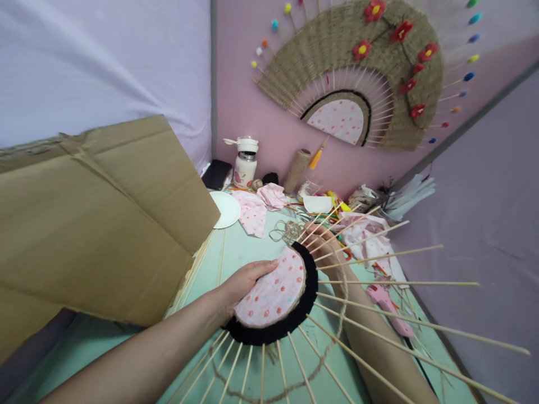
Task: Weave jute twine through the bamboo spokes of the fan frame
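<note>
My left hand (246, 283) grips the straight edge of a half-round fan base (275, 294), thumb on its pink flowered cloth. A black band (310, 280) edges the curve, and thin wooden sticks (404, 283) fan out from it. Twine (345, 289) weaves loosely among the sticks in a wide arc. Behind the upper sticks, my right hand (326, 245) is closed with curled fingers around the twine; the sticks partly cover its fingertips. A loose heap of twine (288, 230) lies beside that hand.
A large cardboard sheet (96, 224) fills the left side. On the wall hangs a finished woven fan (320, 56) with red flowers. A white bottle (245, 168), a twine roll (297, 171) and cloth scraps (252, 213) line the back. A pink glue gun (389, 311) lies right.
</note>
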Demonstrator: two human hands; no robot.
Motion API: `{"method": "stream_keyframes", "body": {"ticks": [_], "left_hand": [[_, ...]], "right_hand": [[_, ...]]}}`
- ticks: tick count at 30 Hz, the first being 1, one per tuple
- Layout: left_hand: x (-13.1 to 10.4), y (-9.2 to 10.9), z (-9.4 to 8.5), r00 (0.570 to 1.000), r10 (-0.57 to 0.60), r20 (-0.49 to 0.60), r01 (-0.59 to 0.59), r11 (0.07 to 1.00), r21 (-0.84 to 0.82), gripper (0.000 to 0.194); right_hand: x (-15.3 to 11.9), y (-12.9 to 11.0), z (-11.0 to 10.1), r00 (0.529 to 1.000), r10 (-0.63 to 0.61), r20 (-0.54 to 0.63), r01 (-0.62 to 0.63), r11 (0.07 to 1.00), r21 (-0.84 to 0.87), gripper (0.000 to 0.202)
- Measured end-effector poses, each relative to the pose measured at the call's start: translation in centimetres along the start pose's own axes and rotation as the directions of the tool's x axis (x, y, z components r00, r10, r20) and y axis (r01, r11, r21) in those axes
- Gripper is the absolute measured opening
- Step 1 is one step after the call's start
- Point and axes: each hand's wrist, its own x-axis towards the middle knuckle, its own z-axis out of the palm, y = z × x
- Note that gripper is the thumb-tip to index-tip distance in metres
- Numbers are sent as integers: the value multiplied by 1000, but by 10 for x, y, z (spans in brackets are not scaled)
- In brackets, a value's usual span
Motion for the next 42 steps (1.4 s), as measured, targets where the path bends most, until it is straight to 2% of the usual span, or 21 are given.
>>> {"method": "stream_keyframes", "body": {"ticks": [3, 7, 16, 20, 22, 25, 29, 30, 32, 34, 35, 36, 38, 42], "left_hand": [[1, 0, 0, 1000, 7, -4, -7, 1000, 13, 23], [1, 0, 0, 1000, 11, -10, -11, 1000, 26, 24], [0, 2, 0, 998, 65, -12, -64, 996, 58, 22], [-2, 7, 2, 994, 89, -64, -86, 995, 47, 18], [-3, 11, 3, 990, 104, -94, -100, 994, 47, 17], [-2, 15, 3, 985, 130, -118, -122, 990, 69, 17], [1, 16, -1, 971, 169, -172, -145, 979, 142, 22], [1, 16, -2, 965, 184, -185, -156, 975, 160, 23], [3, 16, -4, 954, 211, -213, -171, 967, 191, 23], [4, 16, -5, 943, 217, -251, -164, 963, 216, 22], [5, 17, -5, 937, 219, -272, -159, 961, 228, 21], [5, 18, -5, 931, 222, -289, -154, 958, 241, 21], [5, 20, -5, 921, 238, -309, -156, 951, 268, 20], [6, 24, -4, 902, 257, -346, -153, 942, 299, 19]], "right_hand": [[-1, -2, 2, 999, 37, -10, -36, 994, 102, 25], [-2, -5, 3, 998, 66, -8, -64, 987, 151, 25], [-1, -5, 5, 996, 87, -16, -84, 987, 139, 28], [2, -5, 3, 993, 106, -43, -101, 990, 101, 36], [4, -2, -3, 990, 121, -74, -114, 990, 81, 40], [4, 3, -20, 981, 138, -138, -150, 985, -85, 39], [-12, 0, -61, 971, 152, -184, -210, 908, -361, 33], [-18, -2, -74, 972, 107, -211, -207, 818, -536, 31], [-35, -6, -101, 963, 37, -267, -246, 521, -818, 29], [-51, -8, -126, 954, 15, -301, -299, 178, -938, 30], [-59, -8, -136, 943, 15, -332, -332, 46, -942, 34], [-66, -8, -144, 931, 39, -364, -363, -36, -931, 39], [-76, -6, -154, 914, 91, -396, -385, -120, -915, 44], [-85, -6, -160, 866, 72, -496, -479, -172, -861, 58]]}}
